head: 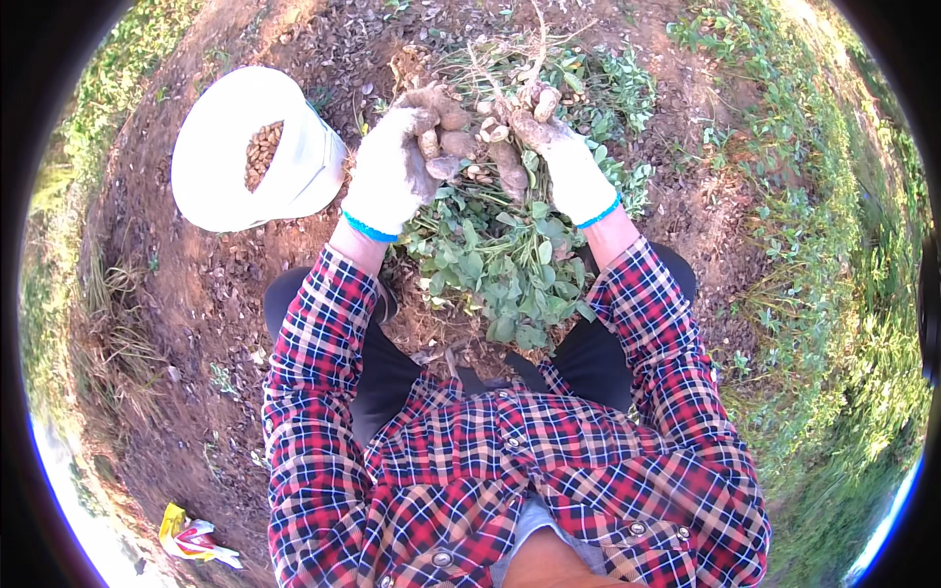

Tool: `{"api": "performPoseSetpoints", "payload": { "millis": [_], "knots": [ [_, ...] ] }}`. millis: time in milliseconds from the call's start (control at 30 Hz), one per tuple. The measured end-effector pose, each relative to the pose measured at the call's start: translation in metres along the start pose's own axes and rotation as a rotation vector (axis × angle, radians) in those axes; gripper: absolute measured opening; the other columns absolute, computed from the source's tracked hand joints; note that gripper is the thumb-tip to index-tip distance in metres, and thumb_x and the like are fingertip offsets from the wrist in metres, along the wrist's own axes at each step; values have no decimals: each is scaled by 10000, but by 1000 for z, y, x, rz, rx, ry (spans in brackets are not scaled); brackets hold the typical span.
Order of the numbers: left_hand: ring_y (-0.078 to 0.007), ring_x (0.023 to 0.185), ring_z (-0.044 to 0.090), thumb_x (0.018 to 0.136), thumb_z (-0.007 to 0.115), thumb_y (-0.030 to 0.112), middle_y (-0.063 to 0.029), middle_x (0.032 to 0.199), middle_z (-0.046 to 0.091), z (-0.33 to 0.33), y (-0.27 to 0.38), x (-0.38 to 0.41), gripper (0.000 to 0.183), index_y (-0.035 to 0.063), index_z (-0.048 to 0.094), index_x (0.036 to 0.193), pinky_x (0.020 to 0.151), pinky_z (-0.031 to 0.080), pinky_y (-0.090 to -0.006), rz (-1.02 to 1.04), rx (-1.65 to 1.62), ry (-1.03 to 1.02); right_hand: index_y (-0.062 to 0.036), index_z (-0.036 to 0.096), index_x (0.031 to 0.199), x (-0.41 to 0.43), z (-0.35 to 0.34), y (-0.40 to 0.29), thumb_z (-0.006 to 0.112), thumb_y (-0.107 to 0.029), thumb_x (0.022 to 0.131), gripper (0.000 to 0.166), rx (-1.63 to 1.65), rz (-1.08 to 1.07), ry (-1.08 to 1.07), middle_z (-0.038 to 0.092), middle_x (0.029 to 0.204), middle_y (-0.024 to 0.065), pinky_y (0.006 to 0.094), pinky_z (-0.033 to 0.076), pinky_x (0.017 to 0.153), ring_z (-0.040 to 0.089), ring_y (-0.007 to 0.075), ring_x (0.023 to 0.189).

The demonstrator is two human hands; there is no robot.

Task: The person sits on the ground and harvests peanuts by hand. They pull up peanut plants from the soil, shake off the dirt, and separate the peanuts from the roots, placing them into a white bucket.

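Note:
Both my hands wear white knitted gloves with blue cuffs, their fingers stained brown with soil. My left hand (393,165) curls around peanut pods (428,145), one of them showing between thumb and fingers. In my right hand (566,158) is the root end of a peanut plant (535,62), with pale pods (547,104) hanging by the thumb and fingers. Green peanut foliage (500,257) spreads below the hands, between my knees. More loose pods (479,174) show between the two hands, partly hidden by the fingers.
A white plastic bucket (213,162), tilted in view, stands at the left with peanuts (263,154) inside. More pulled plants (625,95) lie beyond my right hand. A yellow and red wrapper (192,536) lies on the soil at lower left. Low green growth (816,191) borders the right.

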State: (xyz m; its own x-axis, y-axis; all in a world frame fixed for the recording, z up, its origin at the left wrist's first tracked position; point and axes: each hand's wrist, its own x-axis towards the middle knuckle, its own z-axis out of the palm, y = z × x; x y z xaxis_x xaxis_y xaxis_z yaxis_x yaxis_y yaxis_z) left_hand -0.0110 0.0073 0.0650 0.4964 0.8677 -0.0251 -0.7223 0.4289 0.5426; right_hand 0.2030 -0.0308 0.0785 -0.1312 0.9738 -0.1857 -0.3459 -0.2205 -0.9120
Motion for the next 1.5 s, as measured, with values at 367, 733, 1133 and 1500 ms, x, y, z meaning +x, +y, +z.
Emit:
{"api": "performPoseSetpoints", "payload": {
  "millis": [367,733,1133,1500],
  "knots": [
    [-196,740,702,926,703,204,-128,966,675,34,-21,-15,374,-20,533,1173,721,550,-315,179,958,-79,-47,533,1345,-7,0,14,637,-150,987,387,-114,-139,-46,631,1203,77,312,496,965,615,164,1114],
    [-219,771,664,988,617,284,-94,860,666,20,-20,-15,311,22,586,1155,713,533,-350,173,1160,-112,-75,595,1151,-13,0,5,646,-186,987,205,83,63,-149,584,833,2,265,416,507,534,101,625],
    [-99,584,557,1030,539,331,-35,852,629,12,-25,-5,290,55,603,1086,440,382,-201,-129,-98,-62,-43,577,1111,-23,2,-5,567,-376,1020,345,99,45,-209,480,634,28,306,296,405,375,138,424],
    [-229,914,689,969,660,281,-114,962,720,-31,36,-6,254,44,634,1056,810,544,-356,525,1360,334,-56,582,1068,-23,1,4,662,-156,962,166,-80,-49,-188,580,821,23,270,441,533,522,119,618]
  ]
}}
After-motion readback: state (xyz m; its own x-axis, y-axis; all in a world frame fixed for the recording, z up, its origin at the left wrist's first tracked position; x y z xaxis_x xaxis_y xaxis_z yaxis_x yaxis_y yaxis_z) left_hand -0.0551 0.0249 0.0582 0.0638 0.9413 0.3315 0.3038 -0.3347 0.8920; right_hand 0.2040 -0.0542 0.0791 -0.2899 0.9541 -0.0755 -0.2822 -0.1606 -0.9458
